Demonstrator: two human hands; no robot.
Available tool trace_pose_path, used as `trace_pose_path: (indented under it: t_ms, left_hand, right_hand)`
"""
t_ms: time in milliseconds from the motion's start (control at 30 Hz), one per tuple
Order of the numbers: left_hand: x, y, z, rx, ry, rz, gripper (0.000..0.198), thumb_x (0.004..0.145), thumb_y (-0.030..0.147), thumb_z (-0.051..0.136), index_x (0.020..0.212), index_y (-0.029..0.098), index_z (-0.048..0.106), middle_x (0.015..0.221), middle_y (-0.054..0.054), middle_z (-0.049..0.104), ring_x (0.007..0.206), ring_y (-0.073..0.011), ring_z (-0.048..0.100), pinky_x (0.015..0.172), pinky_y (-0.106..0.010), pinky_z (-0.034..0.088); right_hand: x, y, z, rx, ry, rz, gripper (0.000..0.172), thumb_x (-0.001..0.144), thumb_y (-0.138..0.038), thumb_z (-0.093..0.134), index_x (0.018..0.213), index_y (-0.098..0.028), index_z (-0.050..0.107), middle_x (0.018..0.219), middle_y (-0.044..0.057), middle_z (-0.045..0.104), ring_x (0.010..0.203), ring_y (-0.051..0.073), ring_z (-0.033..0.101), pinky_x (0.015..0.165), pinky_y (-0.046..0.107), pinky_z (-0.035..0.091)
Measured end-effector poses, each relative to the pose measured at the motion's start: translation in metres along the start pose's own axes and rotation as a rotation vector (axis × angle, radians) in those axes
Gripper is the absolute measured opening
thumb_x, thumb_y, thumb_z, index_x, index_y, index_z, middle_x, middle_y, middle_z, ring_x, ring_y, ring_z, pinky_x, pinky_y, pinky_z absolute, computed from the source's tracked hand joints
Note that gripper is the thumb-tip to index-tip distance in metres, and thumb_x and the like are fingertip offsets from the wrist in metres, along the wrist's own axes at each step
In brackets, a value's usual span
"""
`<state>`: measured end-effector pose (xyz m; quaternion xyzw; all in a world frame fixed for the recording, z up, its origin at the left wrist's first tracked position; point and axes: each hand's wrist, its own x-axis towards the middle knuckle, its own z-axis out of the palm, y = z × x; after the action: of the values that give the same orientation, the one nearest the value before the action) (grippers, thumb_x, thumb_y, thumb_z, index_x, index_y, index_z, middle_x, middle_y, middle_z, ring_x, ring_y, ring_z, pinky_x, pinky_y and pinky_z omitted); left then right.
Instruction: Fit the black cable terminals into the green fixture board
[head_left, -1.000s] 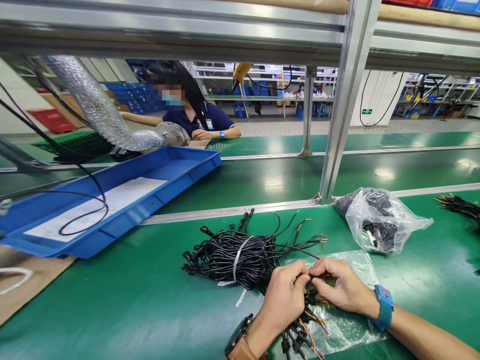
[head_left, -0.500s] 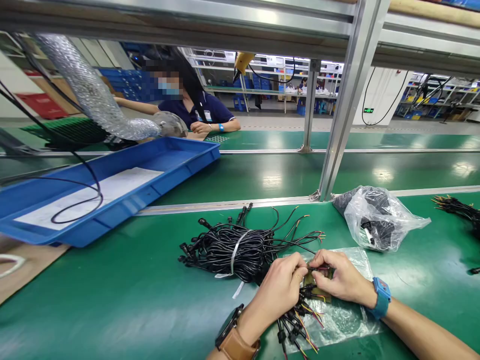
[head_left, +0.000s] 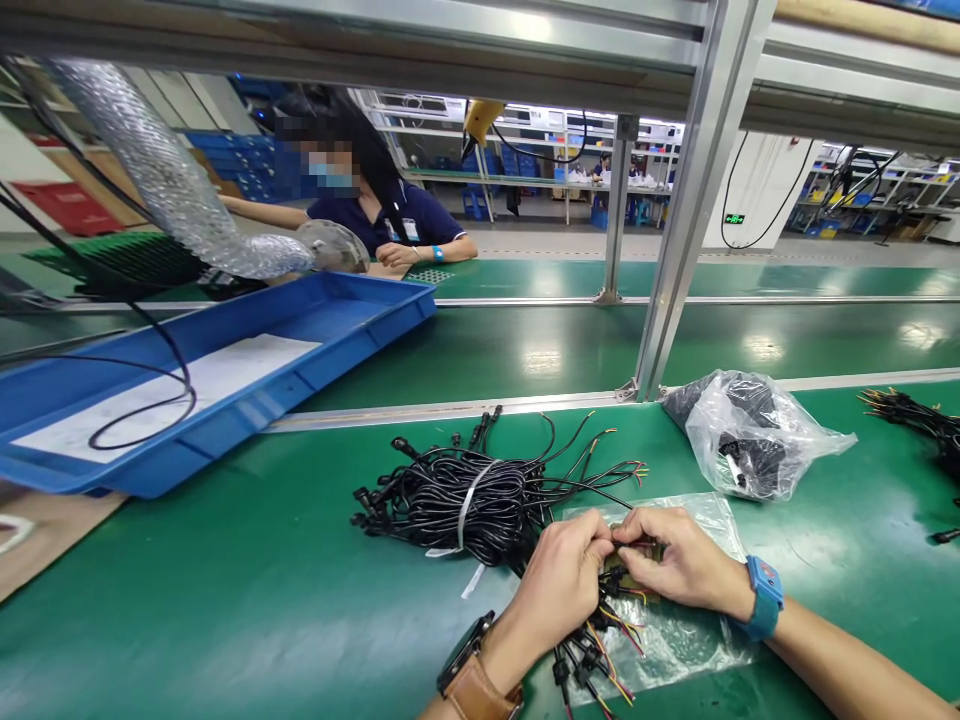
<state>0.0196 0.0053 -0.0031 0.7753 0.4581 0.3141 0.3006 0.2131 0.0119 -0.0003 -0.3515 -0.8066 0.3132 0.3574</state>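
Note:
My left hand [head_left: 564, 572] is closed in a pinch, its fingertips meeting those of my right hand [head_left: 679, 556]. Between them is a thin black cable, mostly hidden by the fingers; a bit of dark red wire shows beside the right fingertips. Under both hands lies a clear plastic bag [head_left: 675, 640] with something brownish flat in it or on it. Several short black connector cables [head_left: 589, 655] with bare red and yellow wires fan out below my left hand. Left of the hands rests a tied bundle of black cables [head_left: 427, 505], a pale band around it.
A blue tray [head_left: 360, 325] holding a white sheet stands at the back left under a foil duct [head_left: 142, 160]. A clear bag of black parts [head_left: 757, 435] and more cables [head_left: 911, 420] lie right. A metal post [head_left: 679, 220] rises behind. A co-worker [head_left: 435, 215] sits across.
My fingertips have drawn slightly closer together around the cable. The whole view has shifted a little; the bundle, bags and tray otherwise stay in place.

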Motion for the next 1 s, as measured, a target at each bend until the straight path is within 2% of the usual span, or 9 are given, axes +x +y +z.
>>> trace_pose_path:
  t_ms: [133, 400, 567, 700, 1000]
  left_hand:
    - [-0.001, 0.0, 0.0, 0.005, 0.001, -0.005, 0.018, 0.09, 0.016, 0.039, 0.073, 0.023, 0.043, 0.064, 0.001, 0.054, 0.059, -0.0166, 0.049, 0.059, -0.027, 0.03]
    - [0.001, -0.002, 0.002, -0.019, -0.004, -0.05, 0.019, 0.09, 0.017, 0.041, 0.072, 0.022, 0.046, 0.061, 0.002, 0.051, 0.058, -0.0156, 0.047, 0.058, -0.026, 0.029]
    - [0.004, 0.001, -0.007, -0.06, -0.07, -0.037, 0.019, 0.096, 0.023, 0.041, 0.08, 0.021, 0.05, 0.073, 0.0, 0.059, 0.069, -0.0169, 0.054, 0.064, -0.027, 0.035]
    - [0.003, -0.001, -0.011, 0.01, -0.084, -0.029, 0.017, 0.095, 0.02, 0.041, 0.08, 0.021, 0.049, 0.077, -0.002, 0.061, 0.073, -0.0183, 0.055, 0.066, -0.028, 0.035]
    - [-0.001, -0.008, 0.0, 0.105, -0.057, -0.057, 0.019, 0.091, 0.012, 0.039, 0.076, 0.022, 0.043, 0.071, -0.001, 0.057, 0.068, -0.0189, 0.054, 0.064, -0.028, 0.033]
  right_hand:
    - [0.0, 0.001, -0.001, -0.009, -0.014, 0.004, 0.014, 0.083, -0.013, 0.055, 0.086, -0.018, 0.068, 0.068, -0.001, 0.063, 0.057, 0.012, 0.052, 0.057, 0.023, 0.04]
    - [-0.002, 0.006, 0.009, 0.005, 0.046, -0.01, 0.012, 0.089, -0.017, 0.057, 0.087, -0.017, 0.069, 0.073, 0.002, 0.069, 0.061, 0.014, 0.057, 0.059, 0.024, 0.044]
    - [0.0, 0.01, 0.008, -0.001, 0.083, 0.024, 0.007, 0.083, -0.014, 0.06, 0.083, -0.019, 0.065, 0.069, -0.001, 0.065, 0.058, 0.012, 0.053, 0.056, 0.022, 0.04]
    - [0.0, 0.011, 0.006, -0.015, 0.061, 0.034, 0.006, 0.081, -0.015, 0.06, 0.084, -0.019, 0.064, 0.071, -0.001, 0.066, 0.06, 0.013, 0.054, 0.058, 0.023, 0.041]
    - [-0.001, 0.007, 0.013, 0.02, 0.069, 0.023, 0.008, 0.087, -0.017, 0.058, 0.086, -0.019, 0.066, 0.074, 0.001, 0.069, 0.061, 0.014, 0.058, 0.058, 0.024, 0.043]
